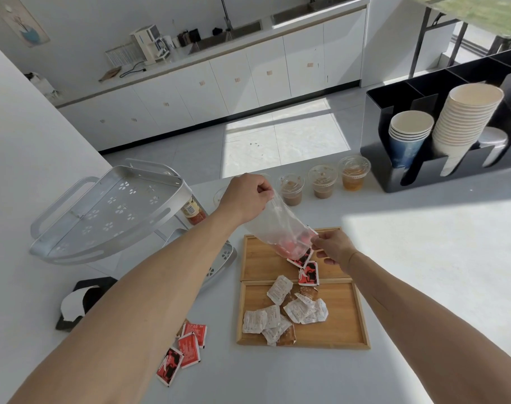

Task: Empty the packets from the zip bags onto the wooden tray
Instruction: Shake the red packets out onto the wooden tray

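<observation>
A clear zip bag (277, 225) hangs mouth-down over the far half of the wooden tray (257, 258). My left hand (245, 196) pinches its upper end. My right hand (333, 249) grips the lower corner at the mouth. Red packets (292, 246) bunch inside the bag's lower end, and two red packets (308, 272) lie on the tray just below the mouth. Several white and brown packets (286, 313) are piled in the tray's near half.
Several red packets (184, 345) lie loose on the white table left of the tray. A metal tiered rack (108, 211) stands at left, lidded drink cups (321, 182) behind the tray, and a black organiser with paper cups (452, 126) at right.
</observation>
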